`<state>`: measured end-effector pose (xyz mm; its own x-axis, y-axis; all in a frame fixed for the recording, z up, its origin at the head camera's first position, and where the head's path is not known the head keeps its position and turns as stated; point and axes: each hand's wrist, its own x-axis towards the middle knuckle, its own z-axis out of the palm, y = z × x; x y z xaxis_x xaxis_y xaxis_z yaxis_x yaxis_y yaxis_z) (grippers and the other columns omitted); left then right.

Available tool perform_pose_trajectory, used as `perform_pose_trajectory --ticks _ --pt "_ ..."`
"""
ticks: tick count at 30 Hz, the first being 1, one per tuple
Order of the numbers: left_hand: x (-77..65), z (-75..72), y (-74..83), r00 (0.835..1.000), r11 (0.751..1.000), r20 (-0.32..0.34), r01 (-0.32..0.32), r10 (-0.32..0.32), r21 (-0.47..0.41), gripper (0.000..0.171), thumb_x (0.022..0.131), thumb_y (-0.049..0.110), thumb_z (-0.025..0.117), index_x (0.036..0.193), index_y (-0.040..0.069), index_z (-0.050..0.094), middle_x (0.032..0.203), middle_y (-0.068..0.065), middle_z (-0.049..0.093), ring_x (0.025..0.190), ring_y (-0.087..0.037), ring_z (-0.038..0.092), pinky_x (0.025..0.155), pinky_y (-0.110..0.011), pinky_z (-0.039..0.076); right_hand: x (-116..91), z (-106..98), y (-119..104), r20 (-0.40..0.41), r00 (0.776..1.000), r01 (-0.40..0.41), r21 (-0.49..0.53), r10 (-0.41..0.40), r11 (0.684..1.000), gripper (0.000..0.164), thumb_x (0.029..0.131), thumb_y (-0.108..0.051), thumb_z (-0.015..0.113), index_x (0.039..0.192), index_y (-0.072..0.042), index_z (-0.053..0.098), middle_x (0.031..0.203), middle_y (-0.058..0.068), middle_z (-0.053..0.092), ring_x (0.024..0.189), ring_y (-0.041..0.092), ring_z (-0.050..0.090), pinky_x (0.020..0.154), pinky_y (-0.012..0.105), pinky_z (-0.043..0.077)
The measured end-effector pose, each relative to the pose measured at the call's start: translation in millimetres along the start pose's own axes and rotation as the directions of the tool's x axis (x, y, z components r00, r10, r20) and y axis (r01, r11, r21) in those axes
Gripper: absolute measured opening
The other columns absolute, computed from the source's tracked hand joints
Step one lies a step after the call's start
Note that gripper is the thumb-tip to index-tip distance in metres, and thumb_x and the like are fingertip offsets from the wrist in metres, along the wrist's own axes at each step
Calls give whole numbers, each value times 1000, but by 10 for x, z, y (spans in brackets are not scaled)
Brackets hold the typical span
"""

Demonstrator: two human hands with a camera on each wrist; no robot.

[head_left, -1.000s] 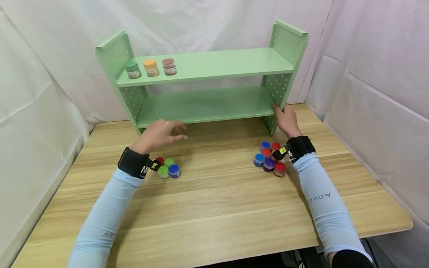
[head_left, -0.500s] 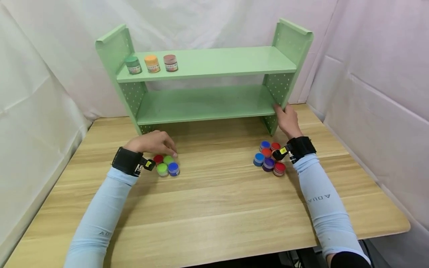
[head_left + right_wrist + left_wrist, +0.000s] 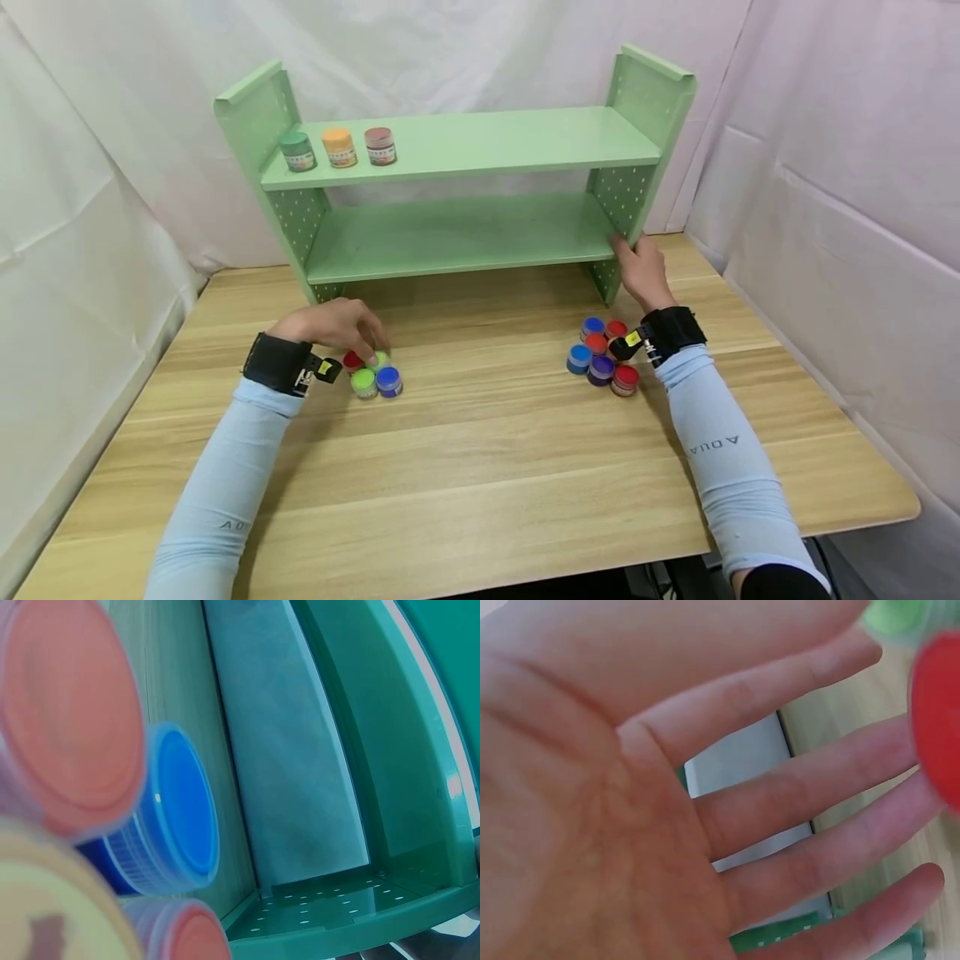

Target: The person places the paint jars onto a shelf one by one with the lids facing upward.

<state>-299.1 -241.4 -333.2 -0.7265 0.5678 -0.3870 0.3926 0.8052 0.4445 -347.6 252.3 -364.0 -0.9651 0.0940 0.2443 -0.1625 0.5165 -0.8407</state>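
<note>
My left hand (image 3: 337,323) reaches down over a small cluster of paint jars. Its thumb and index finger pinch the far green-lidded jar (image 3: 382,360), partly hidden by the hand. Beside it stand a red-lidded jar (image 3: 352,361), a nearer green-lidded jar (image 3: 364,383) and a blue-lidded jar (image 3: 388,382). In the left wrist view the other fingers stretch out behind the red lid (image 3: 939,720). My right hand (image 3: 643,271) grips the right side panel of the light green two-tier shelf (image 3: 465,233); some of its fingers are hidden behind the panel.
On the upper tier, at the left, stand a dark green jar (image 3: 298,152), an orange-yellow jar (image 3: 340,147) and a brown jar (image 3: 380,146). Several red-, blue- and purple-lidded jars, including a purple one (image 3: 601,368), cluster below my right wrist on the wooden table (image 3: 480,467).
My left hand has come down from in front of the shelf to the left cluster, and its thumb and index finger have closed on the far green-lidded jar. The right hand stays on the panel.
</note>
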Motion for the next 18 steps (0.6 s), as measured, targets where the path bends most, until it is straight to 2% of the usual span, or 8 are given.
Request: perform_pose_trajectory --ticks 6,13,18 --pt "-17 -1 -35 1000 999 1 24 -25 22 30 86 19 83 116 14 79 119 -9 77 112 -23 70 96 -44 57 -25 -1 -2 3 1000 10 -2 -10 1000 68 107 -52 38 162 -12 33 157 23 48 143 41 48 116 60 40" --pt "6 -16 -20 1000 1000 -8 15 -15 27 20 88 18 81 108 15 81 116 -4 76 101 -17 66 85 -32 55 -27 -11 -26 6 1000 -4 -3 4 1000 68 107 -52 38 164 -15 30 159 21 46 145 42 47 116 62 40" --pt "17 -3 -49 1000 1000 -4 -6 6 -1 18 89 16 80 107 13 82 112 -3 77 97 -16 66 83 -29 54 -19 -1 -27 6 1000 -5 -4 5 1000 66 107 -51 38 163 -17 31 159 20 46 145 41 48 115 62 40"
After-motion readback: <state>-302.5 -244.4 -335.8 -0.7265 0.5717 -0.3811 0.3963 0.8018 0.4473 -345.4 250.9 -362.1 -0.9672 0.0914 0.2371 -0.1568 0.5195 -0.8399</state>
